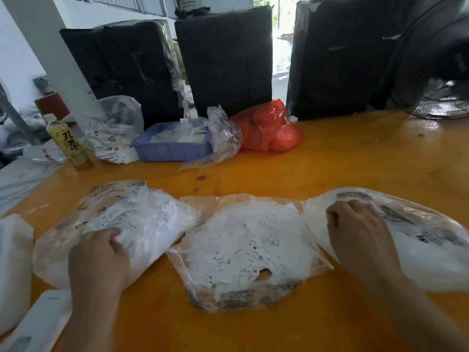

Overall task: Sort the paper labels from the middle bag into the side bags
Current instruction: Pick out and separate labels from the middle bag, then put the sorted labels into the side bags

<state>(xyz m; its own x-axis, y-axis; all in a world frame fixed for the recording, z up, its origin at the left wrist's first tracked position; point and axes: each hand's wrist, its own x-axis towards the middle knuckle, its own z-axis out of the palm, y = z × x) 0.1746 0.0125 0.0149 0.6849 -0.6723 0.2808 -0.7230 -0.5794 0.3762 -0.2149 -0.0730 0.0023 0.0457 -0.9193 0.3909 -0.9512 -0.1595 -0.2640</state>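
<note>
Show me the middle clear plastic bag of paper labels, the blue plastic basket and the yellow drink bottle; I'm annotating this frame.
middle clear plastic bag of paper labels (250, 252): head view, on its label pile.
blue plastic basket (170, 149): head view, on its front wall.
yellow drink bottle (69, 144): head view, on its printed label.

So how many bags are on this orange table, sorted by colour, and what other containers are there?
Clear plastic bags: 5, namely the left bag, middle bag, right bag, and two at the back
Red bags: 1
Blue trays: 1
Bottles: 1
Total: 8
</note>
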